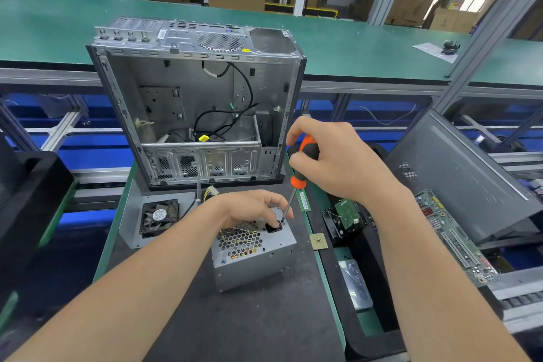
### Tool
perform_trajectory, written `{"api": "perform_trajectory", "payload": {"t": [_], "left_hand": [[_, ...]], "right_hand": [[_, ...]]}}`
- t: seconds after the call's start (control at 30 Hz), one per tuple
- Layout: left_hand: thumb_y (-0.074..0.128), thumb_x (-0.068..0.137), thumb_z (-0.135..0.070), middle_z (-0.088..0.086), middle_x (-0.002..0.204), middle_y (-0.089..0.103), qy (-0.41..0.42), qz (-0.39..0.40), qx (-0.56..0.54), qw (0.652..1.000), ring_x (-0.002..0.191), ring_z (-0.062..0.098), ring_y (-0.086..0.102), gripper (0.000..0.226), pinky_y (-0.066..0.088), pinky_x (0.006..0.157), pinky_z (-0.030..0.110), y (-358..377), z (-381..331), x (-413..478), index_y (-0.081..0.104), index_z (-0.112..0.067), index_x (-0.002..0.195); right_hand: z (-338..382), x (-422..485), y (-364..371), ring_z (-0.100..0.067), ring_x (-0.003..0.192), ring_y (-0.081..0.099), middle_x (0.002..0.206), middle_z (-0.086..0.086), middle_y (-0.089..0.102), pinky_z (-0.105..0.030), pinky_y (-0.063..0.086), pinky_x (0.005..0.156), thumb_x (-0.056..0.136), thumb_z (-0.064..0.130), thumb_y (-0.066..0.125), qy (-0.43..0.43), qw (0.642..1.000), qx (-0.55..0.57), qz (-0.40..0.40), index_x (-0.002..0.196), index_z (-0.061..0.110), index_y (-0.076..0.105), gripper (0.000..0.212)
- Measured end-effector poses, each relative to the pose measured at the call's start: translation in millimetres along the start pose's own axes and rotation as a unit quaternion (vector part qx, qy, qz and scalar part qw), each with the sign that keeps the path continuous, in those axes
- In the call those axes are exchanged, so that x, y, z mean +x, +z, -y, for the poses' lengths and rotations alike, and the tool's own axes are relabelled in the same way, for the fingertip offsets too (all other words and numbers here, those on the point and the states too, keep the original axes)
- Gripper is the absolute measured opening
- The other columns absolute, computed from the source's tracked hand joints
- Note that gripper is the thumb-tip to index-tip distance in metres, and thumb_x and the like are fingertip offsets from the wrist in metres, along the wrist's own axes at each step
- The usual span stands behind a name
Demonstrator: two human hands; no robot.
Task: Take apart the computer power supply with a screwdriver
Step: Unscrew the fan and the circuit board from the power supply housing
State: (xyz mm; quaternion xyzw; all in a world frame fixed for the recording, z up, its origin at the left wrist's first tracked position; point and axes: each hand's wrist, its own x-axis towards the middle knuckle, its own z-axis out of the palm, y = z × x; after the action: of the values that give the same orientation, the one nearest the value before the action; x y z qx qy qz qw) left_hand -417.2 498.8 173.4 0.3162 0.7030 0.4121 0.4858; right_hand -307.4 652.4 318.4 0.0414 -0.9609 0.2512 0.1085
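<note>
Head: power supply [253,262] beneath left hand [253,206]

Screwdriver [299,173] tip on power supply [252,253]

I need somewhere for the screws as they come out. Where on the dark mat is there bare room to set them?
Free: the dark mat in front of the power supply, and the strip to its left, nearer than the fan. Crowded: behind it, with fan, cables and computer case; the right edge holds a processor chip and memory stick.
</note>
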Motion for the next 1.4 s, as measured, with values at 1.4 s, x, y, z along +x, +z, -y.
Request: {"api": "perform_trajectory", "payload": {"t": [1.4], "left_hand": [[0.09,0.076,-0.033,-0.008,0.075,0.073,-0.146,-0.547,-0.002,0.824,0.073,0.01,0.069,0.019,0.049,0.061,0.028,25,165,-143,0.071,-0.029,0.078]], "right_hand": [[62,6,115,-0.03,0.073,0.069,0.073,-0.008,0.069,-0.039,0.054,0.066,0.065,0.042,0.065,0.055,0.971,0.229,-0.036,0.08,0.014,0.056,0.033]]}}
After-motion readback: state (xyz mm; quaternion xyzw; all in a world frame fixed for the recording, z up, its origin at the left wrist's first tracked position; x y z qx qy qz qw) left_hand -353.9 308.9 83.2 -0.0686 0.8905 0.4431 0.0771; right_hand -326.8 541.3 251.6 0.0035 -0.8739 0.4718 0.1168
